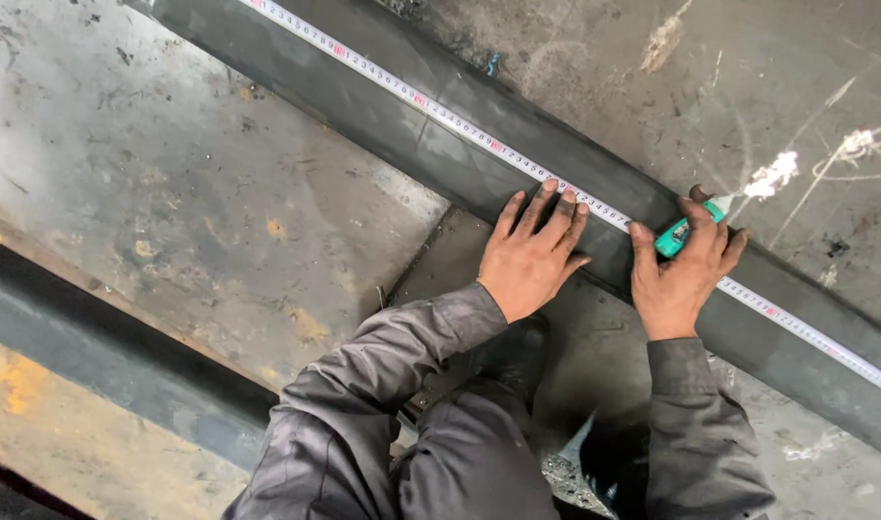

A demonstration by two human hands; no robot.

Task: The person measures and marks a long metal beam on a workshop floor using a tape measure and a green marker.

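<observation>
Where the dark steel beam (440,154) runs diagonally from the upper left to the lower right of the head view, a white measuring tape (431,106) lies flat along its upper face, following the same line. The beam rests on a stained, scuffed metal floor (190,202).

The left hand (532,255) lies palm down on the beam, fingers spread wide and flat, the fingertips touching the tape and pressing it against the steel. It grips nothing.

The right hand (681,274) sits just beside the left, further down the beam. It is closed around a green marker (686,229), held between thumb and fingers, with the marker's upper end at the edge of the tape. Whether the tip touches the steel cannot be told.

Both arms wear grey work sleeves (392,356). The person crouches on the near side of the beam, knees in grey trousers below the hands.

A second dark beam (103,356) crosses the lower left, well apart from the hands. White chalk-like smears (773,175) mark the floor beyond the beam, near the right hand.
</observation>
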